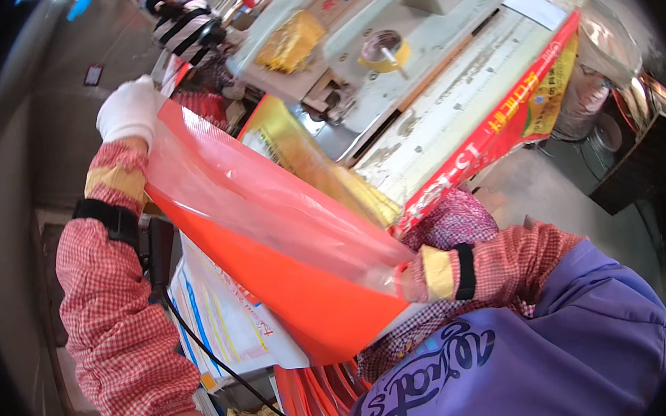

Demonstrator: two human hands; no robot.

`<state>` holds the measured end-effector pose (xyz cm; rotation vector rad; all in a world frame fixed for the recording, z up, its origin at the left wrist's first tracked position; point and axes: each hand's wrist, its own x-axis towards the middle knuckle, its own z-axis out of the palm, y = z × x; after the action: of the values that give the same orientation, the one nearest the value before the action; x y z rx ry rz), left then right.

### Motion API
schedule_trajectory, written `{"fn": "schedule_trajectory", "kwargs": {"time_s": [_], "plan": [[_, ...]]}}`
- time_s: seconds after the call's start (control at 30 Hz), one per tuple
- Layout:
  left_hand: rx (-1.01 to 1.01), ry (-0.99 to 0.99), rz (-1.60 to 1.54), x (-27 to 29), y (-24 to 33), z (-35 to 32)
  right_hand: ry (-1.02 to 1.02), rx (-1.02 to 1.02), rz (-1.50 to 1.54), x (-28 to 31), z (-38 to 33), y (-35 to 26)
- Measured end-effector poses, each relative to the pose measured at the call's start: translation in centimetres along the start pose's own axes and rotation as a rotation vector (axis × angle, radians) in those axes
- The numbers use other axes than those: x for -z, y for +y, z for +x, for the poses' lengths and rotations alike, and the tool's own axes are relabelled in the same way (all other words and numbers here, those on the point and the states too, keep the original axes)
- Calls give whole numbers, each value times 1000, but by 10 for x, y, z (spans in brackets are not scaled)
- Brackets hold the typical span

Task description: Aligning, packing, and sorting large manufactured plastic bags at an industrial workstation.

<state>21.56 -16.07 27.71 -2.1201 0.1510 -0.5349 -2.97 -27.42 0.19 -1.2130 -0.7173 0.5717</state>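
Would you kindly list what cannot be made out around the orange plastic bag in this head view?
- Right hand: hidden inside the translucent orange plastic bag.
- White-gloved left hand: its fingers wrap behind the bag's corner.
- Stack of orange bags: cut off by the lower edge.
- Sewing machine: top cropped.

A white glove is worn on the left hand point(128, 111). Both sleeves point(119, 319) are patterned in red-and-white check, with yellow cuffs and black bands. The bag point(273, 244) is shown as translucent pinkish red above and solid orange-red below. The sewing machine point(382, 40) is coloured pale cream. The apron point(532, 356) is purple with dark blue lettering.
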Motion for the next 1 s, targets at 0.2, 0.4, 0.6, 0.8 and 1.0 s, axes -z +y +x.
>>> {"fn": "schedule_trajectory", "kwargs": {"time_s": [0.2,0.4,0.6,0.8,1.0], "plan": [[-95,-62,-27,0,27,-1,1009,193,-396,46,-13,-6],[-190,-51,-2,-10,56,11,770,-157,-546,65,-7,-7],[-211,-82,-14,-15,65,15,567,-373,-111,88,8,-14],[-139,-197,-221,-37,33,48,372,-397,-340,88,36,-26],[-90,-52,-336,-78,87,45,662,-42,-591,20,35,-29]]}}
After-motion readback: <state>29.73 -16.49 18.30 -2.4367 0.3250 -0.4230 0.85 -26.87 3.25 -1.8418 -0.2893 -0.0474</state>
